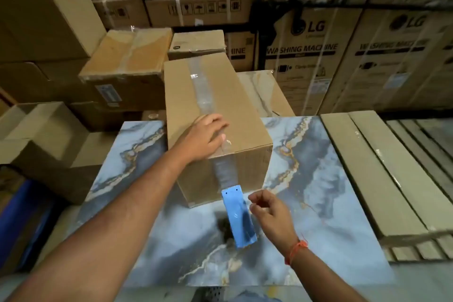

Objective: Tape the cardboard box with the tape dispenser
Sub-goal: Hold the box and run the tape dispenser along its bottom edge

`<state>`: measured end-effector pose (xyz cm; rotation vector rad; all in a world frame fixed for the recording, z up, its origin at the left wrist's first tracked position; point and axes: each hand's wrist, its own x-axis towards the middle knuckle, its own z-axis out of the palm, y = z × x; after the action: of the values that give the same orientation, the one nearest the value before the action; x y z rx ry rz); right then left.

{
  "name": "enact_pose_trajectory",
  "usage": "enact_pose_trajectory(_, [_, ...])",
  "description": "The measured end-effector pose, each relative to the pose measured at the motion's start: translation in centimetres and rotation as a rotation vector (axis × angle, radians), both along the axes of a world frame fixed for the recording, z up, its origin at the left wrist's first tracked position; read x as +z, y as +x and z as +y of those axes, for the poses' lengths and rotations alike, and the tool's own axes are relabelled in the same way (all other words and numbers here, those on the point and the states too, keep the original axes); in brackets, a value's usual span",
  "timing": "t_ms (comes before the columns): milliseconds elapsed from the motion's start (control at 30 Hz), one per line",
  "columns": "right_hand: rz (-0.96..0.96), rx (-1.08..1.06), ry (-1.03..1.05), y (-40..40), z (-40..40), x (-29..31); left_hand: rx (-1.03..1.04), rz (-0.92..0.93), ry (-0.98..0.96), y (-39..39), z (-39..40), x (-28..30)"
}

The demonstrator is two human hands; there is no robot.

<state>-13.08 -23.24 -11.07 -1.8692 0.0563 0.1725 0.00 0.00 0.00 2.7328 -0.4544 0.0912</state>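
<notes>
Your left hand (205,135) hides the clear tape (205,95) near the cardboard box (220,110) edge, the blue tape dispenser (239,216) is motion-blurred, and your elbows run off frame.

Plain brown cardboard box (220,115), a glossy clear tape strip (206,95) running silvery-grey along its top. Below it, at six o'clock, the light blue plastic tape dispenser (239,218) with pale metal teeth. The counter (318,191) is blue-grey marble pattern, veined in gold and white. An orange thread band (295,250) circles the right wrist. At twelve o'clock, tan stacked cartons (306,39) carry black lettering.
</notes>
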Motion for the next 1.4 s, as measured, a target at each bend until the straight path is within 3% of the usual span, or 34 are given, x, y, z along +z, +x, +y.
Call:
enact_pose_trajectory(267, [0.088,0.162,-0.186,-0.4,1.6,-1.5,0.015,0.027,0.067,1.3,0.4,-1.4])
enact_pose_trajectory(467, [0.123,0.089,-0.203,-1.5,1.6,-2.6,-0.002,0.007,0.062,1.3,0.4,-1.9])
enact_pose_trajectory(967, [0.187,0.198,0.083,-2.5,2.5,-3.0,0.017,0.037,0.098,1.3,0.4,-1.9])
enact_pose_trajectory(1400, [0.132,0.083,0.223,-3.5,2.1,-1.4,0.067,0.127,0.171,1.2,0.1,-1.4])
